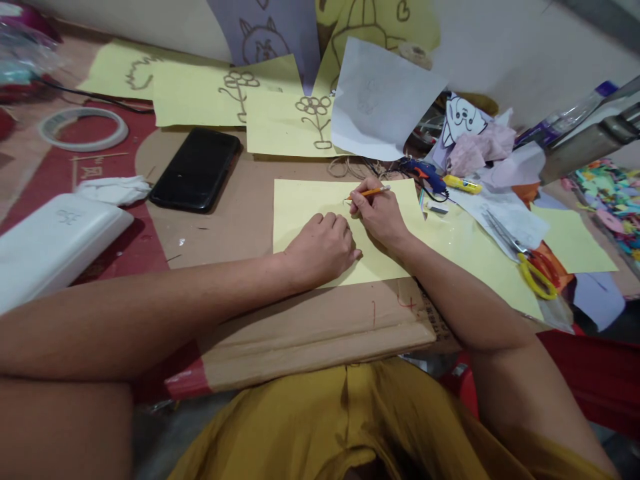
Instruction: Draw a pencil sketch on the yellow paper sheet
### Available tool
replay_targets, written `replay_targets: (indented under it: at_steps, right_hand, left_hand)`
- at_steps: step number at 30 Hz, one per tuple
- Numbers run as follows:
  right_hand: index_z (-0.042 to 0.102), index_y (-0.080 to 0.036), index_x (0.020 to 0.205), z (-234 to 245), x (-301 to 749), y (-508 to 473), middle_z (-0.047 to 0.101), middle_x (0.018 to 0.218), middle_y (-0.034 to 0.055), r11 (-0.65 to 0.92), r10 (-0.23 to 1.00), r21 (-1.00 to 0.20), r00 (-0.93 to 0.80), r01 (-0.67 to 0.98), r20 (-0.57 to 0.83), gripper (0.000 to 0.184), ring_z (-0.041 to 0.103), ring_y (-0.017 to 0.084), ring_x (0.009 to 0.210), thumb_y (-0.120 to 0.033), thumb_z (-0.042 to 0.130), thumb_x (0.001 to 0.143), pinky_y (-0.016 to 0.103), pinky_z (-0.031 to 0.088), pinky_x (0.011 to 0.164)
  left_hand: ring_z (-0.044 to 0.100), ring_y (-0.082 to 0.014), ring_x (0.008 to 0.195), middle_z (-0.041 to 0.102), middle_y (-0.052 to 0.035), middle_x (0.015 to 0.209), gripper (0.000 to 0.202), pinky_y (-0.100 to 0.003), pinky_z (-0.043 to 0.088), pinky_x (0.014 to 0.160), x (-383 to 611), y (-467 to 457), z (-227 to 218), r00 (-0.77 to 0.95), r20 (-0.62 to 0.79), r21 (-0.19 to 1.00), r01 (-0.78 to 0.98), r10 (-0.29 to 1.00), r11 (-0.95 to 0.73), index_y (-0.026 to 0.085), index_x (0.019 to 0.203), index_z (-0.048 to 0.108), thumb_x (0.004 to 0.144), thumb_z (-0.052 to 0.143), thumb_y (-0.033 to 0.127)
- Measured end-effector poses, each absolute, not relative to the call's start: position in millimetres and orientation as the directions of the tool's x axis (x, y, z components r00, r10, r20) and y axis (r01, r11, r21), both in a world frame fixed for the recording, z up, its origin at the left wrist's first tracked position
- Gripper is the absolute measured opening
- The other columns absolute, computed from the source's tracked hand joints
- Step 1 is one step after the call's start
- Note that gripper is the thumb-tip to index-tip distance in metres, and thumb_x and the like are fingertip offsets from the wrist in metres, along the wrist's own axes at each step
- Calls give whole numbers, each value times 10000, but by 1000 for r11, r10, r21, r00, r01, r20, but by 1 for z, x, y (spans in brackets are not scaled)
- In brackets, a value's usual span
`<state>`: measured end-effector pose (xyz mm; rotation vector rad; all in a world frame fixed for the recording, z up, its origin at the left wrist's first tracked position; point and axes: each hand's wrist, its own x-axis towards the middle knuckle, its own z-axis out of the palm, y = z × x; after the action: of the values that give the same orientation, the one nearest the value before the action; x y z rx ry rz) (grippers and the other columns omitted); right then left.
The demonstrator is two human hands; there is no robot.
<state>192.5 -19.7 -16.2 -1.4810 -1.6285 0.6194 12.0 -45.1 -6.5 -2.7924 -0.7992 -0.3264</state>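
A pencil (pixel 367 193) is held in my right hand (pixel 383 217), its tip on the upper part of a yellow sheet of paper (pixel 295 207). A short dark mark shows by the tip. Resting on the same sheet, my left hand (pixel 323 243) has its palm down, its fingers loosely bent and its thumb apart, with nothing seen in it. Just beyond the sheet stands a yellow paper with a drawn flower (pixel 280 127), beside a white sheet with a faint drawing (pixel 385 100). An eraser (pixel 438 208) lies to the right of my right hand.
A black phone (pixel 196 170), a tape roll (pixel 84 147) and a white power bank (pixel 55 247) lie on the left. On the right are yellow-handled scissors (pixel 536 277), a blue glue gun (pixel 425 175) and paper scraps (pixel 613 207). The cardboard's edge (pixel 320 353) runs before my lap.
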Motion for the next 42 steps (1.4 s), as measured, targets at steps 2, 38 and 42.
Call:
replay_targets:
  at_steps: [2, 38, 42]
  right_hand:
    - [563, -243, 879, -17, 194, -20, 647, 689, -34, 197, 965, -796, 31, 572, 261, 124, 618, 147, 664, -318, 572, 977, 312, 486, 695]
    - [588, -230, 836, -18, 196, -21, 632, 703, -31, 245, 948, -739, 6, 628, 319, 100, 598, 156, 680, -251, 611, 931, 333, 448, 701]
    - [588, -233, 831, -18, 197, -22, 642, 723, -25, 249, 949, -733, -6, 633, 317, 104, 603, 161, 694, -258, 613, 928, 342, 450, 705]
  left_hand:
    - [632, -301, 888, 698, -173, 968, 439, -382, 364, 697, 12, -45, -7, 826, 277, -149, 541, 490, -828, 29, 1060, 738, 1028, 564, 430]
    - [633, -307, 927, 694, -172, 995, 454, -386, 378, 720, 12, -45, -5, 827, 231, -134, 549, 513, -825, 28, 1093, 724, 1042, 527, 434]
    - [635, -310, 933, 695, -176, 993, 456, -388, 380, 725, 12, -45, -4, 829, 218, -138, 549, 515, -825, 25, 1096, 724, 1045, 521, 429]
